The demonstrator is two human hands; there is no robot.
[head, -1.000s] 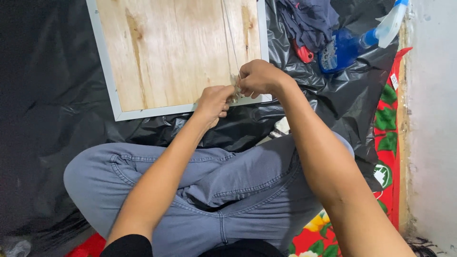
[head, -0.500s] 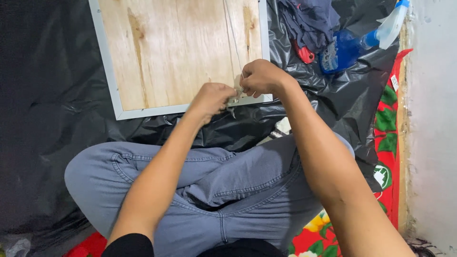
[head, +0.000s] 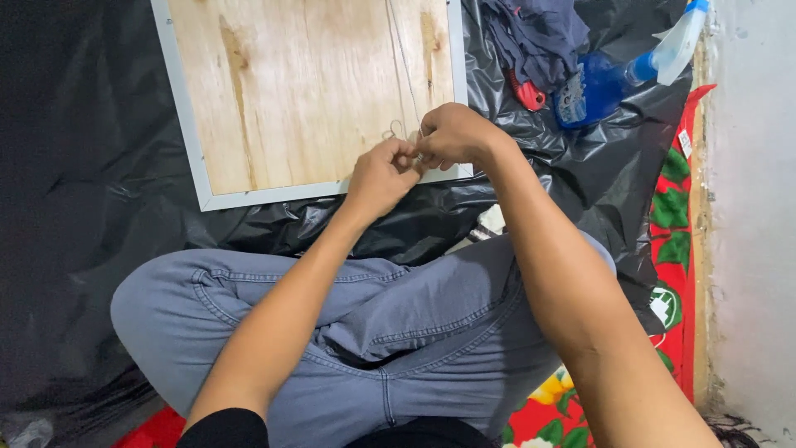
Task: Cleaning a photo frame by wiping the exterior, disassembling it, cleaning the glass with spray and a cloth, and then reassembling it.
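One framed plywood board [head: 282, 99], one blue spray bottle [head: 609, 79], two hands [head: 381, 174].

Bare forearms run from short black sleeves [head: 224, 427] to the left hand [head: 377, 176] and right hand [head: 452, 134]; faded blue-grey jeans [head: 398, 323] with stitched seams cover crossed legs
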